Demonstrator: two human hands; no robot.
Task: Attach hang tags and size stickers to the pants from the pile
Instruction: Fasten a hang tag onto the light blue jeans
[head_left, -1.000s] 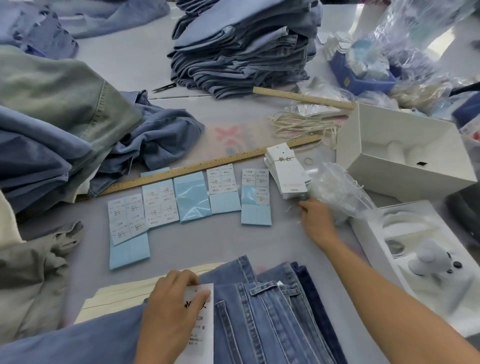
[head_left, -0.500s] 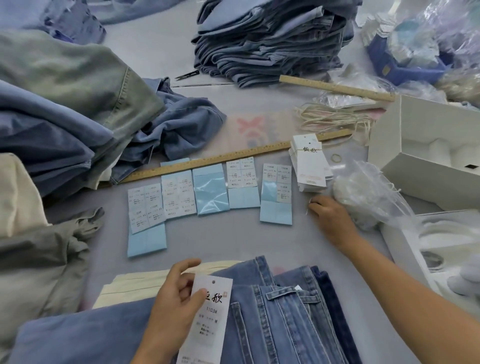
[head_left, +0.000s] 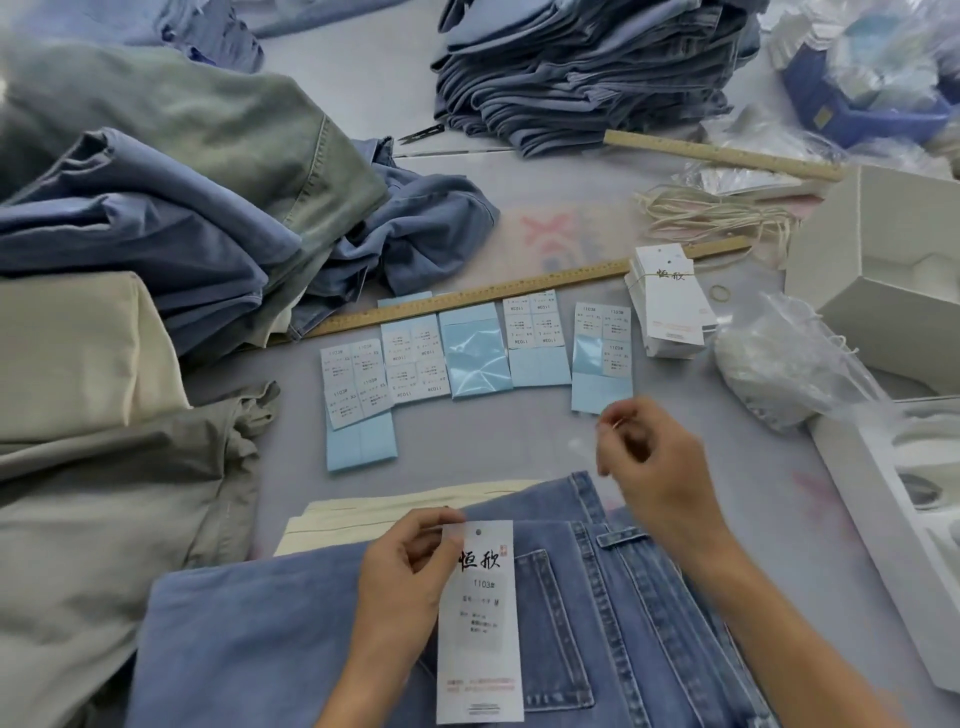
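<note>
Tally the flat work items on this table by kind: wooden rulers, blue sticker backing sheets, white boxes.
Long wooden rulers: 2
Light-blue sticker backing sheets: 5
Open white cardboard boxes: 2
Total: 9

Two wooden rulers (head_left: 483, 294), five sticker sheets (head_left: 475, 358) — one hang tag (head_left: 480, 621) in hand.

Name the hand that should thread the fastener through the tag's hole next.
Right hand: it pinches something thin, probably the fastener, just above the hang tag. The left hand grips the tag, its hole exposed.
</note>
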